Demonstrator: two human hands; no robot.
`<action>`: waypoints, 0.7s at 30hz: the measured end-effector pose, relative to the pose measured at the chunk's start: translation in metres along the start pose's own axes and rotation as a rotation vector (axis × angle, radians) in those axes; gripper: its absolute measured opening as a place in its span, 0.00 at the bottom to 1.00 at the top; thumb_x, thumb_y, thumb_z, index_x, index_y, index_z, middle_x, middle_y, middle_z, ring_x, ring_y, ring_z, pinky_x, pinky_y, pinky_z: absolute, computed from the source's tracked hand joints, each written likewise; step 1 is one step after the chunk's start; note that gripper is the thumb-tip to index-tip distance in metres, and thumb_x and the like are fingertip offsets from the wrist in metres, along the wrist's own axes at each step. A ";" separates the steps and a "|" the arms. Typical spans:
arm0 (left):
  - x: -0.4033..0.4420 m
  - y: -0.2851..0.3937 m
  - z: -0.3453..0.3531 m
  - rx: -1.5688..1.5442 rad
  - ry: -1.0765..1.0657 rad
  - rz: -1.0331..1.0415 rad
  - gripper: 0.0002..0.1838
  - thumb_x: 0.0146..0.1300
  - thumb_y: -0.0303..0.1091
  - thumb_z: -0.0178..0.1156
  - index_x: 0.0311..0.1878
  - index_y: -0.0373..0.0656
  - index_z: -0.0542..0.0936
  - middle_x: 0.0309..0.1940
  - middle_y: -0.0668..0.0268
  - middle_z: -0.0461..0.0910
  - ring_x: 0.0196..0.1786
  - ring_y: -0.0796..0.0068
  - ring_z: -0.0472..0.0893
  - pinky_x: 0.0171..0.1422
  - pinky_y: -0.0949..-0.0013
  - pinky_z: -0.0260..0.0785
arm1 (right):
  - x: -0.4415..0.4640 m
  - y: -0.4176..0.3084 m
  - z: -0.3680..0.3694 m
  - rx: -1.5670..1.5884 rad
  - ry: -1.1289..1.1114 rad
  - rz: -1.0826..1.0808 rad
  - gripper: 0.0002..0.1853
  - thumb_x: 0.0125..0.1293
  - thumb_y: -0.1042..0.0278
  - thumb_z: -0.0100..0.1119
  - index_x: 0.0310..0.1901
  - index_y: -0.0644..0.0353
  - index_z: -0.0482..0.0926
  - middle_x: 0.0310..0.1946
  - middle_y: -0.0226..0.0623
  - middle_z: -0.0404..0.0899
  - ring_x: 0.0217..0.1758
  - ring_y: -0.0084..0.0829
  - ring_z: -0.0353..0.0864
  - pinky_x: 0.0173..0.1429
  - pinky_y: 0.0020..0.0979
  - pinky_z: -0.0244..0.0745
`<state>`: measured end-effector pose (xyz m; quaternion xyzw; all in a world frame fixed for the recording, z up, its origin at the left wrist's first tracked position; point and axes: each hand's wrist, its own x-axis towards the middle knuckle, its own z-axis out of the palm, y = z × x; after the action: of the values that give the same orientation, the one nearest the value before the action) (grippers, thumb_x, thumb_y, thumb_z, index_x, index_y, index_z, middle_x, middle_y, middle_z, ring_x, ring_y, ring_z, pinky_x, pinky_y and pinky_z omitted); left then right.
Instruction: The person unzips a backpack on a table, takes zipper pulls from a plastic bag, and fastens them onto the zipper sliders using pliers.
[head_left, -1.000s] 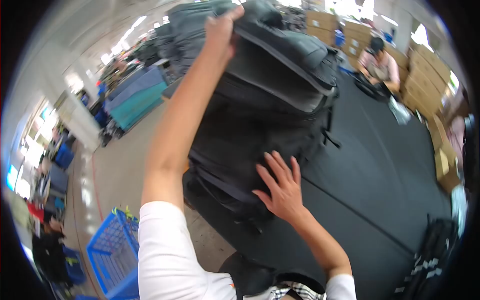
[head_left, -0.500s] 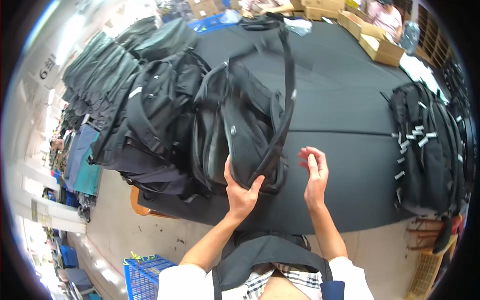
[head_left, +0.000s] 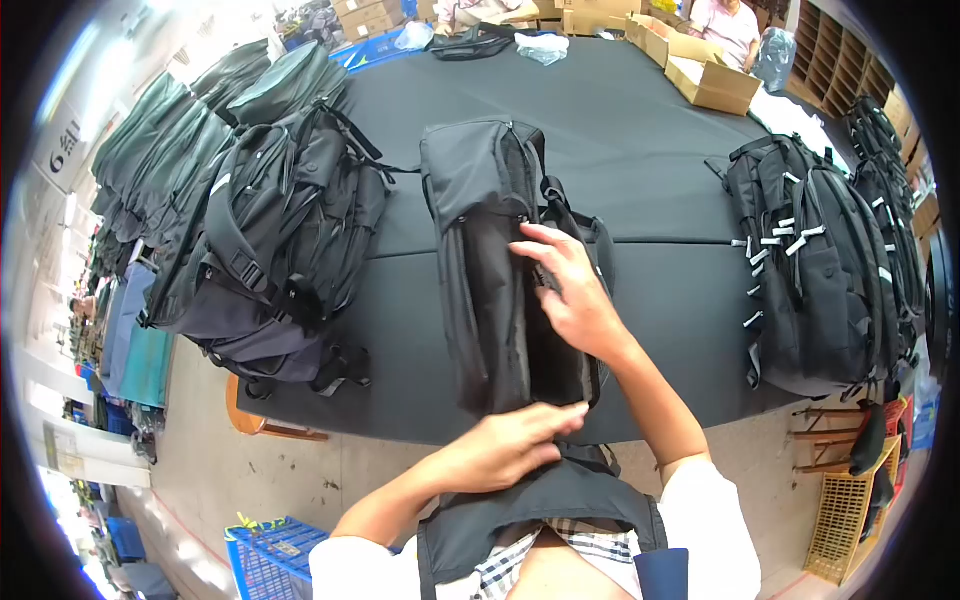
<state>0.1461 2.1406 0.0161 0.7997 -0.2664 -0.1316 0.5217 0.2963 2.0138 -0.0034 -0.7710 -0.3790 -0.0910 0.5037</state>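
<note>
Because the black fabric backpack (head_left: 466, 190) looks soft-walled, with its long main compartment gaping, it should be fairly light and likely to sag or fold if taken by one thin panel. The cloth seems neither fragile nor very slippery; the firmer hold would probably be the piped seams along the sides or the padded end farther off. It lies lengthwise on the broad black-covered table (head_left: 690, 330), close to the near edge, between a heap of dark backpacks (head_left: 290, 200) on the left and a row of black backpacks with white zip pulls (head_left: 825, 290) on the right.

The right hand (head_left: 570, 292) reaches forward over the compartment, forearm slanting in from the right, fingers curved and loosely spread near the zipped rim, thumb apart from them. The left hand (head_left: 512, 442) crosses low at the bag's near end, back uppermost and wrist fairly level, its fingers stretched rightward. Motion blurs it and its thumb is unclear, so I cannot tell whether it pinches the edge or merely rests there.
</note>
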 end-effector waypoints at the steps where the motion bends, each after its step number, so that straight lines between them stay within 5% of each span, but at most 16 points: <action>1: 0.006 0.011 -0.013 0.029 0.119 0.084 0.29 0.55 0.20 0.56 0.62 0.37 0.64 0.50 0.53 0.72 0.50 0.59 0.75 0.55 0.64 0.68 | -0.002 0.005 -0.006 0.032 -0.003 -0.003 0.30 0.44 0.89 0.45 0.54 0.59 0.70 0.62 0.42 0.61 0.68 0.43 0.55 0.70 0.38 0.49; 5: 0.060 0.007 -0.063 0.980 0.531 0.299 0.24 0.56 0.28 0.57 0.57 0.36 0.69 0.55 0.52 0.69 0.60 0.55 0.68 0.65 0.55 0.56 | -0.007 0.003 -0.004 0.088 0.048 -0.013 0.34 0.40 0.92 0.36 0.55 0.63 0.69 0.63 0.45 0.59 0.69 0.44 0.54 0.71 0.36 0.50; 9: 0.065 -0.048 -0.075 1.228 0.279 0.078 0.31 0.58 0.41 0.55 0.61 0.31 0.63 0.64 0.52 0.60 0.68 0.59 0.57 0.71 0.52 0.43 | -0.011 0.008 -0.022 0.048 0.060 0.038 0.35 0.39 0.94 0.35 0.54 0.64 0.69 0.62 0.46 0.61 0.68 0.44 0.56 0.70 0.36 0.52; 12: 0.050 -0.045 -0.086 1.186 0.076 0.076 0.31 0.57 0.41 0.56 0.61 0.32 0.64 0.64 0.53 0.60 0.69 0.63 0.56 0.72 0.54 0.41 | -0.024 0.008 -0.022 -0.109 -0.023 -0.001 0.33 0.39 0.94 0.36 0.52 0.64 0.70 0.62 0.45 0.61 0.68 0.44 0.56 0.69 0.36 0.54; 13: 0.050 -0.042 -0.099 1.084 0.076 0.160 0.27 0.58 0.41 0.57 0.57 0.35 0.69 0.55 0.54 0.72 0.63 0.64 0.67 0.70 0.56 0.48 | -0.025 0.006 -0.020 -0.127 -0.023 0.004 0.32 0.41 0.94 0.37 0.52 0.64 0.70 0.63 0.47 0.60 0.68 0.46 0.56 0.69 0.37 0.54; 15: 0.059 -0.025 -0.130 0.674 0.087 -0.063 0.19 0.60 0.39 0.56 0.51 0.38 0.75 0.40 0.59 0.81 0.51 0.62 0.78 0.64 0.59 0.59 | -0.023 0.006 -0.017 -0.163 -0.017 -0.031 0.30 0.43 0.94 0.42 0.52 0.65 0.70 0.61 0.54 0.59 0.67 0.51 0.55 0.69 0.40 0.54; 17: 0.082 0.003 -0.141 0.267 0.559 -0.199 0.11 0.62 0.31 0.54 0.46 0.38 0.77 0.27 0.63 0.82 0.40 0.64 0.82 0.55 0.65 0.66 | -0.018 -0.003 -0.010 -0.181 -0.030 -0.025 0.31 0.43 0.92 0.45 0.54 0.67 0.68 0.63 0.58 0.55 0.68 0.53 0.52 0.70 0.40 0.53; 19: 0.111 0.023 -0.160 0.533 0.767 -0.025 0.13 0.63 0.31 0.53 0.49 0.38 0.75 0.36 0.57 0.81 0.45 0.59 0.80 0.52 0.66 0.68 | -0.018 -0.008 0.001 -0.153 -0.022 -0.050 0.32 0.43 0.92 0.44 0.56 0.67 0.66 0.63 0.60 0.54 0.68 0.56 0.51 0.70 0.41 0.51; 20: 0.154 -0.003 -0.192 1.175 0.852 0.349 0.17 0.64 0.31 0.52 0.55 0.39 0.71 0.46 0.53 0.78 0.51 0.56 0.76 0.56 0.61 0.65 | -0.024 -0.013 0.008 -0.114 -0.062 -0.091 0.32 0.44 0.92 0.43 0.56 0.68 0.66 0.62 0.60 0.55 0.68 0.56 0.51 0.71 0.42 0.50; 21: 0.174 -0.037 -0.205 1.309 0.857 0.344 0.19 0.67 0.38 0.46 0.59 0.43 0.68 0.56 0.52 0.70 0.61 0.57 0.67 0.64 0.53 0.57 | -0.027 -0.021 0.009 -0.155 -0.107 -0.083 0.31 0.44 0.91 0.42 0.57 0.69 0.65 0.61 0.59 0.57 0.69 0.56 0.49 0.71 0.42 0.50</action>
<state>0.4008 2.2110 0.0807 0.8723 -0.1856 0.4521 0.0164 0.2610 2.0131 -0.0067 -0.7951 -0.4286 -0.0997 0.4174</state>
